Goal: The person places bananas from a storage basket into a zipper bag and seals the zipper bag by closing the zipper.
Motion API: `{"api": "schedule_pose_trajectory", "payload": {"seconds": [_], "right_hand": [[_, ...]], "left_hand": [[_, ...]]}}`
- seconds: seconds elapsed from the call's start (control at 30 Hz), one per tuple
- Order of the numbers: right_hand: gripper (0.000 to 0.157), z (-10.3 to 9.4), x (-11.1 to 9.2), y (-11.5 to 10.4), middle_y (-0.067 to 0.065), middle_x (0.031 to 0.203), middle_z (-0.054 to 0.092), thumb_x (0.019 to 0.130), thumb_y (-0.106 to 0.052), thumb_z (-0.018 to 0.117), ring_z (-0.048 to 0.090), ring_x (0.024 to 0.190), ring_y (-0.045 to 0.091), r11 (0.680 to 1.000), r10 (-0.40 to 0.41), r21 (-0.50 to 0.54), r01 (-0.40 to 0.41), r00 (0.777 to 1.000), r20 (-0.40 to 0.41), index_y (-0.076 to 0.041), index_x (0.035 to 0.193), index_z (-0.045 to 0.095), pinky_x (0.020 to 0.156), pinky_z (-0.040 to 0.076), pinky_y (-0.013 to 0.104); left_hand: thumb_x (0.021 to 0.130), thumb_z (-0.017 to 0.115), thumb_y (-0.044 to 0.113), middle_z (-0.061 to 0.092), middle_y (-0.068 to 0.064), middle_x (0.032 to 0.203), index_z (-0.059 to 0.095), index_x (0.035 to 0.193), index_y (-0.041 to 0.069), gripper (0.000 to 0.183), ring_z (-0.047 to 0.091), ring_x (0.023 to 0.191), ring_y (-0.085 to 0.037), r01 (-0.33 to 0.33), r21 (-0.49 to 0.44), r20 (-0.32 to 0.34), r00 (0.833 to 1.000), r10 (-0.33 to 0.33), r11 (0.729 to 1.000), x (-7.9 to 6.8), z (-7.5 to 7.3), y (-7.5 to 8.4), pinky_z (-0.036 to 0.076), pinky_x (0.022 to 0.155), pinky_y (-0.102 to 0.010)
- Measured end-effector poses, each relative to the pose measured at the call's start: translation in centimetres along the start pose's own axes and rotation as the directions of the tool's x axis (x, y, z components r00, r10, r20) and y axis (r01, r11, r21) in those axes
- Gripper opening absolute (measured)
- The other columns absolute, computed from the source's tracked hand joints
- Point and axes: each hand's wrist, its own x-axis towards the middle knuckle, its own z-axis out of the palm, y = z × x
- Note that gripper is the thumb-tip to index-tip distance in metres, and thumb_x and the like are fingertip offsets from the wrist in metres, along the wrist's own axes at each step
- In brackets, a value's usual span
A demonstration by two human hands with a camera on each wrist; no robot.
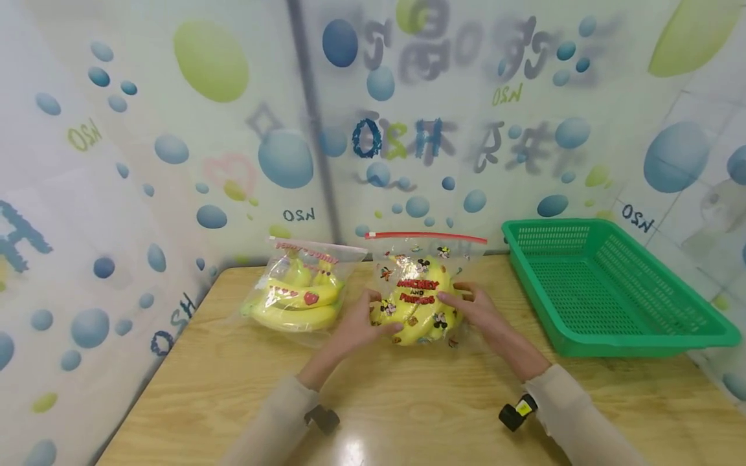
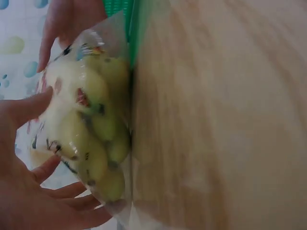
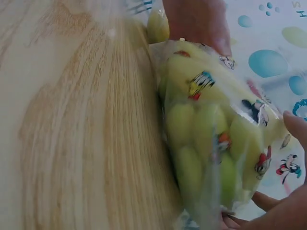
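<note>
A clear zip bag of yellow fruit [image 1: 416,314], printed with cartoon mice and red letters, stands on the table between the hands. Its red zip strip [image 1: 425,236] runs along the top. The left hand [image 1: 358,321] holds the bag's left side, thumb at the front. On the opposite side the right hand [image 1: 479,312] grips it with the thumb on the front and fingers at the edge. Close up, the right wrist view shows rounded, yellow-green fruit [image 3: 206,124] pressed together in the bag. The exact kind of fruit is unclear.
To the left, another zip bag [image 1: 350,249] holds bananas [image 1: 297,317]. At the right stands a green plastic basket [image 1: 647,342] with mesh sides. The wooden table [image 1: 408,401] meets a patterned wall covering [image 1: 280,213] at its back.
</note>
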Motion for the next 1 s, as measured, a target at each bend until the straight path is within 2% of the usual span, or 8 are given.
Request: {"api": "schedule_pose_trajectory", "payload": {"seconds": [0.07,0.17,0.37,0.5,0.7,0.83,1.0], "right_hand": [[0.092,-0.2,0.1,-0.1,0.029,0.167,0.02,0.095,-0.048,0.071,0.026,0.153,0.046,1.0,0.007,-0.021,-0.007,1.0,0.011,-0.005,0.162,0.023,0.122,0.029,0.062],[0.091,-0.5,0.0,-0.4,0.028,0.166,0.024,0.095,-0.044,0.072,0.032,0.149,0.044,0.998,0.006,-0.055,-0.005,1.0,0.027,-0.005,0.162,0.025,0.119,0.033,0.061],[0.082,-1.0,0.0,-0.5,0.024,0.167,0.028,0.095,-0.037,0.068,0.029,0.152,0.042,0.996,-0.058,-0.062,0.061,0.997,0.057,0.0,0.16,0.032,0.12,0.028,0.064],[0.078,-1.2,0.1,-0.2,0.021,0.167,0.031,0.096,-0.038,0.066,0.03,0.153,0.043,0.992,-0.072,-0.1,0.076,0.996,0.052,-0.002,0.158,0.036,0.118,0.031,0.065],[0.082,-1.1,0.1,0.1,0.022,0.168,0.026,0.101,-0.051,0.06,0.023,0.155,0.049,0.966,-0.075,-0.242,0.086,0.996,0.053,-0.005,0.162,0.029,0.122,0.026,0.065],[0.084,-1.2,0.1,0.1,0.025,0.169,0.022,0.102,-0.054,0.056,0.018,0.155,0.052,0.955,-0.057,-0.284,0.082,0.994,0.094,-0.006,0.164,0.024,0.122,0.022,0.068],[0.085,-1.4,-0.1,-0.1,0.031,0.167,0.019,0.104,-0.051,0.054,0.021,0.153,0.056,0.947,-0.035,-0.311,0.08,0.988,0.148,-0.001,0.164,0.019,0.118,0.031,0.068]], "left_hand": [[0.085,0.085,0.038,0.049,-0.025,0.151,0.043,0.143,0.0,0.081,0.052,0.137,-0.046,-0.013,0.026,0.002,1.0,0.013,1.0,0.1,0.1,-0.1,0.046,0.111,-0.058],[0.085,0.085,0.033,0.048,-0.026,0.153,0.042,0.145,-0.001,0.081,0.054,0.135,-0.046,-0.02,0.011,-0.008,1.0,0.02,1.0,0.1,0.1,0.0,0.047,0.11,-0.057],[0.092,0.078,0.039,0.05,-0.026,0.151,0.043,0.147,-0.001,0.076,0.056,0.133,-0.045,-0.046,-0.009,-0.006,0.999,0.046,0.999,0.1,-0.2,0.0,0.051,0.106,-0.055],[0.096,0.073,0.039,0.053,-0.027,0.148,0.043,0.147,0.0,0.071,0.057,0.132,-0.045,-0.046,-0.056,-0.008,0.999,0.045,0.997,0.0,-0.2,-0.2,0.053,0.104,-0.054],[0.102,0.063,0.044,0.058,-0.027,0.143,0.047,0.144,0.002,0.062,0.06,0.129,-0.044,-0.055,-0.026,-0.011,0.998,0.055,0.998,0.2,0.1,-0.6,0.055,0.1,-0.053],[0.101,0.064,0.046,0.057,-0.026,0.143,0.047,0.145,0.002,0.064,0.059,0.13,-0.044,-0.013,-0.021,0.003,1.0,0.013,1.0,0.0,-0.1,-0.4,0.054,0.102,-0.054],[0.098,0.067,0.049,0.054,-0.025,0.147,0.043,0.15,0.002,0.074,0.056,0.134,-0.044,0.03,0.005,0.059,0.998,-0.031,1.0,-0.3,-0.7,0.2,0.051,0.105,-0.057]]}}
